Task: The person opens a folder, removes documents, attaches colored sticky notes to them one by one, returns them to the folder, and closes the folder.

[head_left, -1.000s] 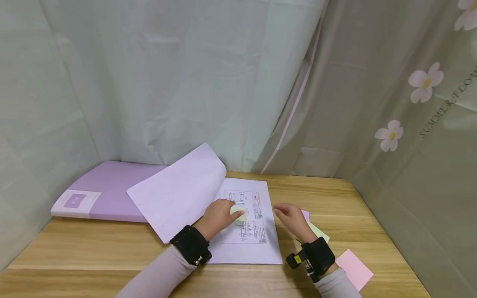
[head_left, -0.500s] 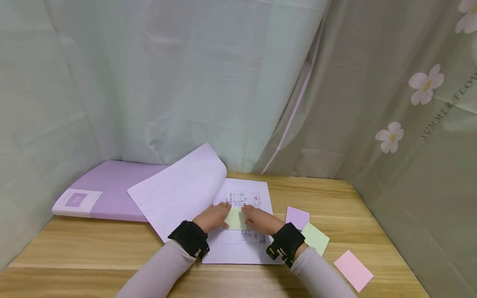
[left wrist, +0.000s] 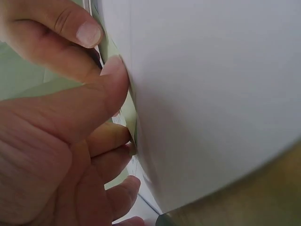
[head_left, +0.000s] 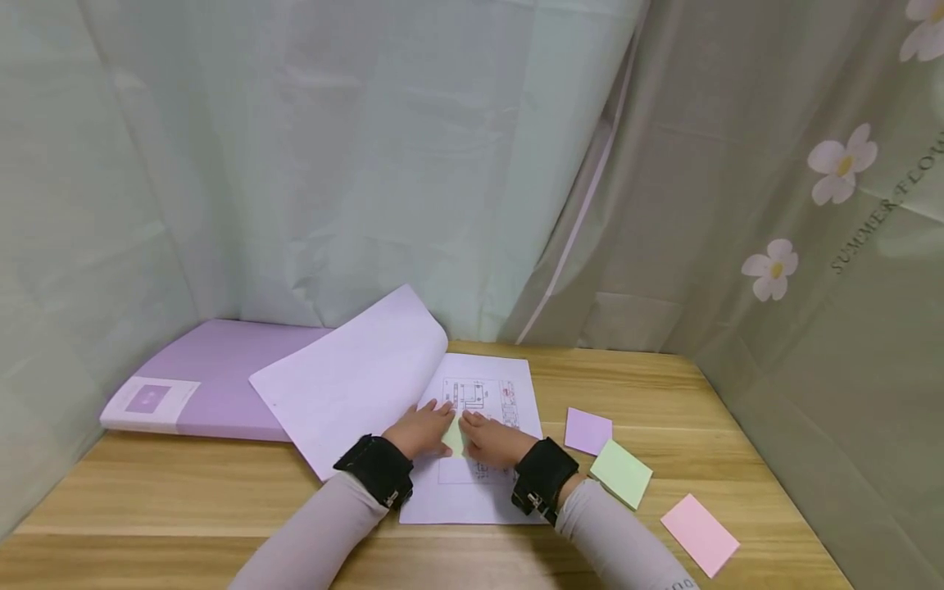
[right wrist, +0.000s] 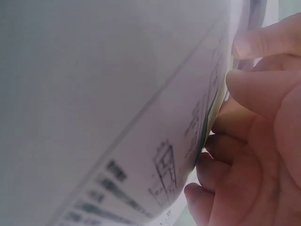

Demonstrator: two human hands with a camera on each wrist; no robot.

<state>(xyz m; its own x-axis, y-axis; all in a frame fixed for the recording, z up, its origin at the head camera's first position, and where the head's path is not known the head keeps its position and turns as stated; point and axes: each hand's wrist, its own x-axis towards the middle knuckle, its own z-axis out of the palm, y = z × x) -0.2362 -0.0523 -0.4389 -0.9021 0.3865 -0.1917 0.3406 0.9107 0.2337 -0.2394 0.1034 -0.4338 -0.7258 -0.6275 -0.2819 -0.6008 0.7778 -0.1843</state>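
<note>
A pale green sticky note [head_left: 455, 438] lies on a white page [head_left: 487, 506] printed with a line drawing. My left hand [head_left: 419, 432] rests on the note's left part, its fingers extended. From the right, my right hand [head_left: 497, 441] touches the same note and covers much of it. The fingertips nearly meet over the paper. In the left wrist view my left hand [left wrist: 61, 136] lies against the note's edge, thumb stretched along it. Low and edge-on, the right wrist view has my right hand [right wrist: 263, 136] with its fingertips on the note and page.
A turned-back sheet [head_left: 354, 377] curls up on the left, over a purple binder [head_left: 243, 360]. Right of the page lie a purple note pad [head_left: 588, 430], a green note pad [head_left: 622, 474] and a pink note pad [head_left: 701, 535]. Curtains [head_left: 413, 164] hang behind the wooden table [head_left: 184, 492].
My right hand has come left from beside the pads onto the page, then further across the green note. My left hand has shifted slightly left and down, to the note's left side.
</note>
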